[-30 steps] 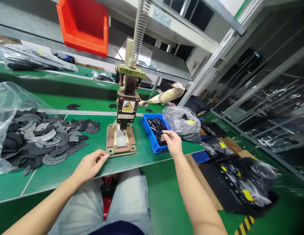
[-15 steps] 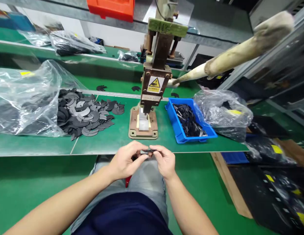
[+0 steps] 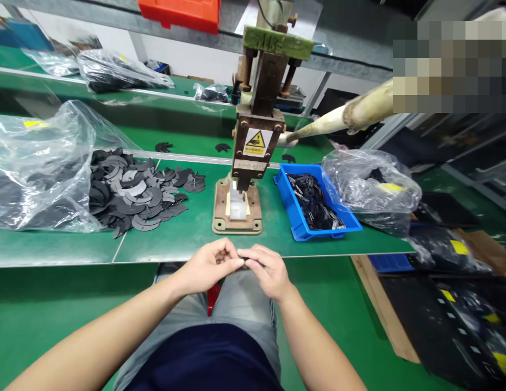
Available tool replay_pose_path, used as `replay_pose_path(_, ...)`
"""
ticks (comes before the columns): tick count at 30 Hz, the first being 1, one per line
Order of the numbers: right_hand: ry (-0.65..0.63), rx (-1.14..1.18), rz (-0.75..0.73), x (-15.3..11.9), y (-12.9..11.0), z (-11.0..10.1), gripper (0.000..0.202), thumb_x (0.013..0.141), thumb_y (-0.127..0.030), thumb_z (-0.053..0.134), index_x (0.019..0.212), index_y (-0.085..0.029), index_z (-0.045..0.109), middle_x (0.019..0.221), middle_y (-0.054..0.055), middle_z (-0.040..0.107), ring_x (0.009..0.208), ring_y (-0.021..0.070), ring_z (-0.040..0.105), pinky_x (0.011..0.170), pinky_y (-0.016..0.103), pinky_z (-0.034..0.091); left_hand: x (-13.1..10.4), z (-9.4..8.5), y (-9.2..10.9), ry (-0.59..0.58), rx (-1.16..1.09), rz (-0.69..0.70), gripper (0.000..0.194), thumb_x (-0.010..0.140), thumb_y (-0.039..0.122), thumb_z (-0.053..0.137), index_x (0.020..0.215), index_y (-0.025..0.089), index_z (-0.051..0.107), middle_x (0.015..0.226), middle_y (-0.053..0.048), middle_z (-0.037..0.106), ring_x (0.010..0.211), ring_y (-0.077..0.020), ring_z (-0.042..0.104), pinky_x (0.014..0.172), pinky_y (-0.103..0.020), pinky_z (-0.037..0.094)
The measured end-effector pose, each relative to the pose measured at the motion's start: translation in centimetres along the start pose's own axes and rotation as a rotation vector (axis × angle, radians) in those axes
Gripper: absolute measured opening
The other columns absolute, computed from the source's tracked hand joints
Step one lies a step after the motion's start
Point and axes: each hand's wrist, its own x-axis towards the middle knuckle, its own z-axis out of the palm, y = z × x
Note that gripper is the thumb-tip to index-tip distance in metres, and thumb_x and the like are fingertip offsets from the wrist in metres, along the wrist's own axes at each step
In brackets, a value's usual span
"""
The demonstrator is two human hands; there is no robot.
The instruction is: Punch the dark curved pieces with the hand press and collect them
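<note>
My left hand (image 3: 207,267) and my right hand (image 3: 268,270) meet just in front of the table's front edge, above my lap. Their fingers pinch a small dark part (image 3: 245,259) between them, mostly covered by the fingertips, so its exact kind is not visible. Straight ahead stands a hand press (image 3: 255,144) with a warning label. On its brown base plate (image 3: 220,220) is a pale metal fixture (image 3: 238,209). To the left lies a heap of flat black curved pieces (image 3: 141,198). On the right, a blue tray (image 3: 295,220) holds many thin black parts (image 3: 313,203).
A clear plastic bag (image 3: 41,168) of dark pieces lies at the left, another bag (image 3: 370,179) beyond the tray. The press's long lever (image 3: 338,119) reaches out to the right. Single curved pieces lie on the green surface behind. An orange bin (image 3: 179,12) sits on the shelf above.
My fingertips have come closer together around the dark part, covering more of it. Both hands are slightly further left. The camera view has shifted a little; the press and tray have stayed put.
</note>
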Motion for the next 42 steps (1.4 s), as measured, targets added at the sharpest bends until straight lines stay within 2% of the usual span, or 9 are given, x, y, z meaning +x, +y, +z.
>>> replay_pose_path(5, -0.069, -0.169, -0.045, 1.5, -0.5, -2.2, 0.036, 0.1, -0.028, 0.06, 0.134, -0.031, 0.069, 0.102, 0.004, 0.078, 0.087, 0.0153, 0.069, 0.085, 0.034, 0.058, 2.3, -2.3, 0.0, -0.039, -0.088, 0.022, 0.039, 0.086, 0.047, 0.081, 0.108, 0.019, 0.064, 0.084, -0.001, 0.067, 0.072, -0.0127, 0.065, 0.068, -0.027, 0.055)
replay_pose_path(9, 0.289, -0.211, -0.022, 5.2, -1.7, -6.9, 0.029, 0.098, -0.033, 0.064, 0.125, -0.028, 0.072, 0.108, 0.005, 0.075, 0.097, 0.0174, 0.071, 0.094, 0.037, 0.059, 6.6, -5.7, 0.3, 0.179, 0.042, 0.188, 0.039, 0.088, 0.049, 0.078, 0.109, 0.018, 0.068, 0.089, -0.003, 0.072, 0.079, -0.0152, 0.069, 0.079, -0.031, 0.057)
replay_pose_path(13, 0.592, -0.168, -0.314, 11.3, -5.6, -11.9, 0.035, 0.096, -0.041, 0.067, 0.127, -0.026, 0.066, 0.111, 0.006, 0.069, 0.102, 0.017, 0.07, 0.095, 0.035, 0.059, 11.3, -8.4, -0.1, 0.388, 0.272, 0.315, 0.032, 0.088, 0.048, 0.076, 0.095, 0.018, 0.066, 0.092, -0.004, 0.074, 0.082, -0.0166, 0.069, 0.083, -0.033, 0.056)
replay_pose_path(17, 0.511, -0.017, -0.582, 16.7, -11.2, -14.2, 0.053, 0.092, -0.06, 0.065, 0.132, -0.027, 0.06, 0.13, 0.009, 0.065, 0.119, 0.0187, 0.069, 0.105, 0.037, 0.058, 13.7, -9.2, -0.5, 0.422, 0.555, 0.33, 0.022, 0.093, 0.042, 0.071, 0.095, 0.02, 0.071, 0.096, -0.004, 0.078, 0.084, -0.018, 0.07, 0.086, -0.033, 0.055)
replay_pose_path(21, 0.349, -0.057, -0.581, 19.6, -14.3, -14.0, 0.049, 0.089, -0.06, 0.062, 0.115, -0.018, 0.067, 0.101, -0.003, 0.071, 0.094, 0.0082, 0.072, 0.09, 0.032, 0.058, 14.1, -9.3, -0.1, 0.304, 0.874, 0.427, 0.019, 0.098, 0.032, 0.062, 0.101, 0.022, 0.078, 0.106, -0.006, 0.079, 0.102, -0.0227, 0.07, 0.097, -0.036, 0.053)
replay_pose_path(24, 0.404, -0.068, -0.59, 20.4, -14.5, -13.3, 0.032, 0.095, -0.044, 0.058, 0.086, -0.013, 0.061, 0.071, -0.012, 0.056, 0.068, 0.0, 0.063, 0.075, 0.025, 0.053, 14.3, -9.6, 0.4, 0.205, 1.06, 0.495, 0.025, 0.1, 0.027, 0.056, 0.105, 0.021, 0.08, 0.109, -0.009, 0.078, 0.107, -0.0249, 0.068, 0.098, -0.039, 0.052)
replay_pose_path(27, 0.464, -0.043, -0.592, 19.6, -13.9, -12.3, 0.028, 0.098, -0.037, 0.062, 0.079, -0.017, 0.055, 0.068, -0.011, 0.051, 0.064, 0.0008, 0.06, 0.073, 0.025, 0.055, 14.6, -9.9, 0.9, 0.138, 1.141, 0.518, 0.026, 0.1, 0.025, 0.055, 0.106, 0.02, 0.08, 0.109, -0.01, 0.077, 0.105, -0.0256, 0.068, 0.097, -0.04, 0.053)
replay_pose_path(36, 0.532, -0.16, -0.579, 10.9, -7.5, -7.7, 0.026, 0.087, -0.03, 0.069, 0.065, -0.027, 0.057, 0.065, -0.002, 0.055, 0.08, 0.0214, 0.065, 0.102, 0.06, 0.056, 14.4, -9.6, 0.7, 0.14, 1.094, 0.557, 0.025, 0.103, 0.026, 0.054, 0.108, 0.02, 0.078, 0.112, -0.009, 0.079, 0.105, -0.0241, 0.069, 0.099, -0.041, 0.051)
replay_pose_path(42, 0.6, -0.135, -0.661, 10.2, -4.2, -6.7, 0.027, 0.084, -0.032, 0.073, 0.063, -0.024, 0.058, 0.067, -0.002, 0.059, 0.083, 0.0208, 0.065, 0.107, 0.062, 0.053, 14.1, -11.2, 1.6, 0.124, 1.126, 0.475, 0.027, 0.104, 0.029, 0.053, 0.116, 0.022, 0.076, 0.119, -0.006, 0.078, 0.113, -0.0234, 0.069, 0.103, -0.038, 0.052)
